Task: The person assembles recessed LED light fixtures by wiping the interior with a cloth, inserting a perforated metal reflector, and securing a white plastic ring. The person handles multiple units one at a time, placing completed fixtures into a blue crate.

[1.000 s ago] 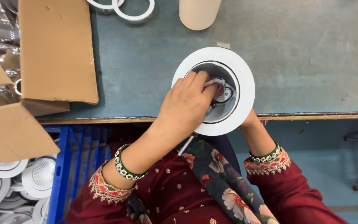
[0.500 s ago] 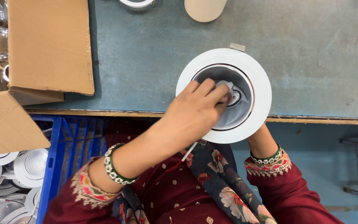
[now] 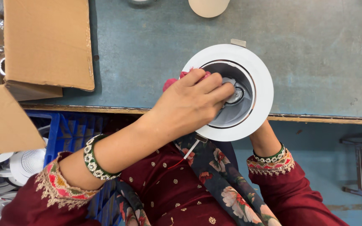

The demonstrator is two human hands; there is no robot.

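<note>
Right hand hidden beneath white round light fitting [image 3: 231, 90]; only wrist shows, grip not discernible. Fitting sits at near edge of blue-grey table [image 3: 315, 62], overhanging it. Left hand [image 3: 189, 104] clenched on pink cloth [image 3: 172, 82], fingertips pressed into fitting's grey inner cup. Cardboard box [image 3: 47, 42] far left; cream cylinder [image 3: 208, 6] at far edge.

One white round lamp housing [image 3: 231, 90], one pink cloth [image 3: 171, 83], one cardboard box [image 3: 47, 42], one blue crate [image 3: 70, 129].
</note>
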